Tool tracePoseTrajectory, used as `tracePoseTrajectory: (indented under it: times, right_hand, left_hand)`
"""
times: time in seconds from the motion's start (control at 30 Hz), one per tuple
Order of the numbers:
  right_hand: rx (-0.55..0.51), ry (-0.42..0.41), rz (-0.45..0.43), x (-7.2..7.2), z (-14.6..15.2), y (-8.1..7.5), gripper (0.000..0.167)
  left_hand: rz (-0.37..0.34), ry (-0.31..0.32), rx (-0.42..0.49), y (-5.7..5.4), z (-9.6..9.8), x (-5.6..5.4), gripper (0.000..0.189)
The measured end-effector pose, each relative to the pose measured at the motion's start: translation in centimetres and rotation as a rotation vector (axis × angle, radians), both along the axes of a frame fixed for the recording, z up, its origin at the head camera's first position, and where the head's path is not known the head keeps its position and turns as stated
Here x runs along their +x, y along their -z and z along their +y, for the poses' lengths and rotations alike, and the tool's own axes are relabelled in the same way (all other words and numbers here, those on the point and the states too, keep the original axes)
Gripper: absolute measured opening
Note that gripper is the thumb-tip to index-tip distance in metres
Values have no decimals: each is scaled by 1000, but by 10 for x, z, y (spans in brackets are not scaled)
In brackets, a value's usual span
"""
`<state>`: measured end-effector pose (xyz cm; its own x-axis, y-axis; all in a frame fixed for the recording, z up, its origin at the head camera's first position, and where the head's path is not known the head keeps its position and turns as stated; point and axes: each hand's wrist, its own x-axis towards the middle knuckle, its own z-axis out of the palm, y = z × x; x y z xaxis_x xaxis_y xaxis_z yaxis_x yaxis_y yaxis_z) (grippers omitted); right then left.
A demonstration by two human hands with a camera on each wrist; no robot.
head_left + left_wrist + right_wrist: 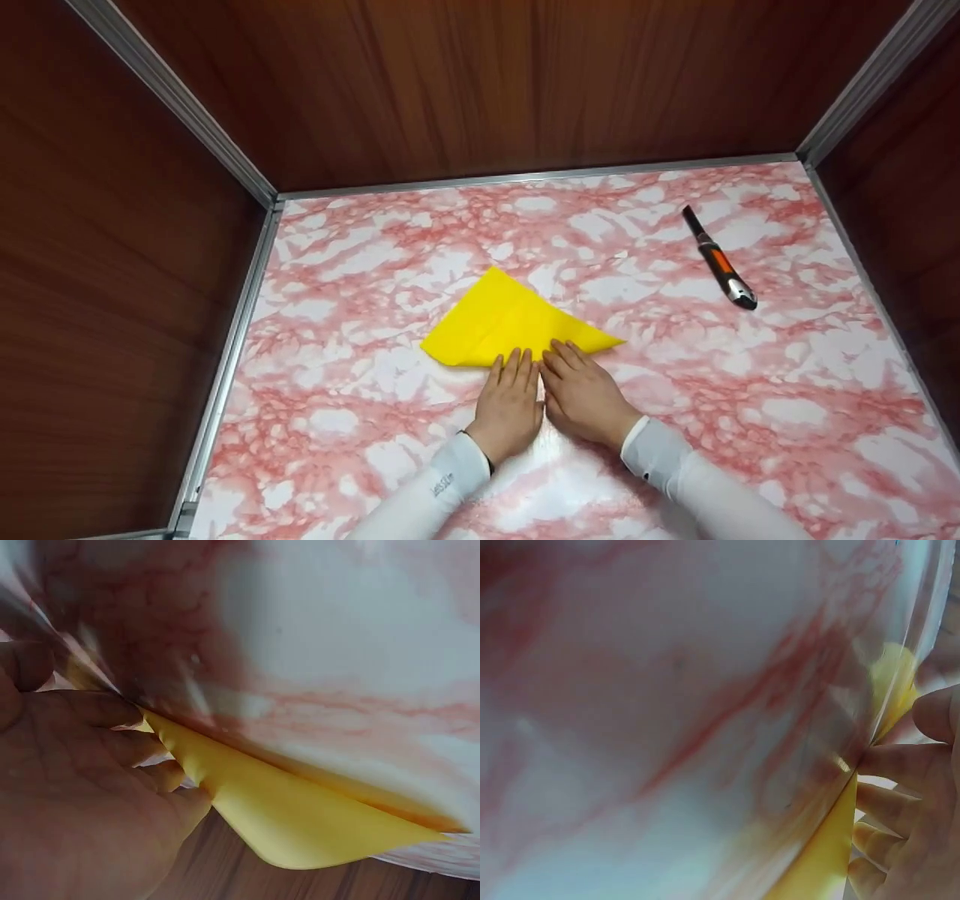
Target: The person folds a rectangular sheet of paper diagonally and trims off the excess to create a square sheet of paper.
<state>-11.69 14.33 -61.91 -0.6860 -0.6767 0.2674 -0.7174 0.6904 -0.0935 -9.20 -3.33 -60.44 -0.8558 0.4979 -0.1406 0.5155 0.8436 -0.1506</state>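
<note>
A bench (322, 465) fills the lower part of the head view, its top patterned in red, pink and white marbling. The finish is glossy: light glares on it between the person's forearms, and both wrist views show fingers and yellow mirrored in it.

Dark reddish-brown wood-grain panels enclose it on three sides: a back panel (525, 82), a left panel (112, 262) and a right panel (922, 187). A silver metal strip (525, 178) runs along the rear edge, and similar metal rails follow the two side edges and climb both back corners.

Near the middle of the bench lies a bright yellow folded sheet (502, 322), roughly triangular, one corner toward the back panel and another tapering to the right. In the left wrist view its left part curves.

The left hand (508, 414) and right hand (589, 394) are side by side, fingers extended and fingertips resting on the sheet's near edge, pressing without curling round it. White sleeves (412, 502) with pale grey cuffs reach to the wrists; the left one bears small dark lettering.

Toward the right rear, well apart from the sheet, a slim black cutter (720, 261) with an orange inlay and silver end lies diagonally.
</note>
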Motion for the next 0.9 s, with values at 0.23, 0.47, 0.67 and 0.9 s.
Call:
tracePoseTrajectory:
  times: [0.23, 0.47, 0.67, 0.9]
  right_hand:
    - [-6, 2, -10, 1, 0, 2, 44]
    - [-10, -3, 17, 0, 0, 2, 44]
    - [6, -3, 7, 2, 1, 0, 45]
    - [5, -1, 8, 2, 2, 1, 48]
  left_hand:
    - [-62, -21, 137, 6, -4, 1, 63]
    - [-84, -28, 173, 4, -8, 2, 65]
    - [-126, -100, 128, 1, -9, 4, 67]
    - [-178, -142, 126, -5, -12, 1, 68]
